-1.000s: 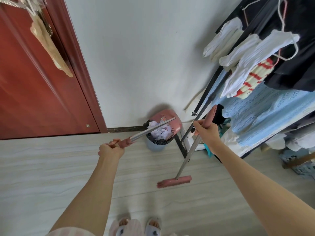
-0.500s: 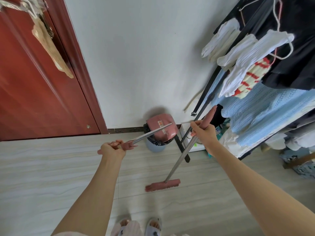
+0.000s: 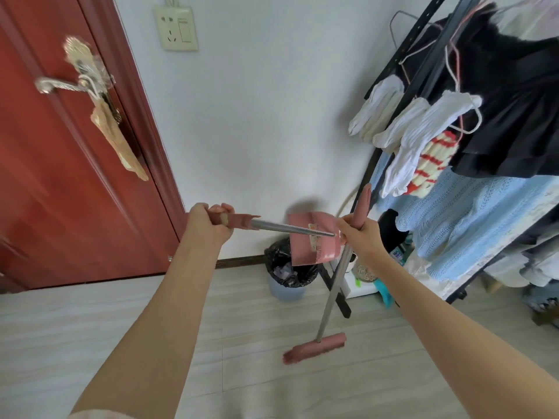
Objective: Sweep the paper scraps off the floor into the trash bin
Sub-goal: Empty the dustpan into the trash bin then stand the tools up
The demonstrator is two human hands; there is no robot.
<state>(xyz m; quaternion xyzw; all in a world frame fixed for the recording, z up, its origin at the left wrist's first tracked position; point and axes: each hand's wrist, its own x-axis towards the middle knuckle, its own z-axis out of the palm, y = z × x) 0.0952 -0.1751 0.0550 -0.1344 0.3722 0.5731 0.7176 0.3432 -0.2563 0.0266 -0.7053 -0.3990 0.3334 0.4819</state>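
door [image 3: 45, 182] of red-brown wood fills the upper left of the frame, with a silver handle [image 3: 65, 83] and a tan cloth [image 3: 118, 140] hanging from it. floor [image 3: 90, 328] of pale grey tiles with faint streaks spans the whole lower half. right of the door, a white wall [image 3: 257, 116] runs across the upper centre, with a cream socket [image 3: 176, 28] near the top edge and a dark skirting strip [image 3: 239, 261] where it meets the tiles.

left hand [image 3: 208, 226], at centre left, is clenched round the pink grip of the dustpan handle [image 3: 284, 228], a metal rod running rightward. dustpan [image 3: 313, 243], pink, hangs tilted at the rod's far end, just above the bin [image 3: 287, 275]. the bin stands on the tiles against the wall, lined with a black bag; pale paper scraps [image 3: 281, 271] show inside it.

right hand [image 3: 361, 237], just right of the dustpan, grasps the broom [image 3: 334, 285] near the top of its shaft, the pink end poking up above the fist. the shaft slants down and left to the pink head [image 3: 316, 347], which rests on the tiles at lower centre.

black rack [image 3: 375, 164] fills the right side, hung with white socks [image 3: 402, 128], a striped sock [image 3: 432, 164], black clothes [image 3: 514, 116] and a light blue knit [image 3: 472, 219]. small clutter under it is too blurred to tell.
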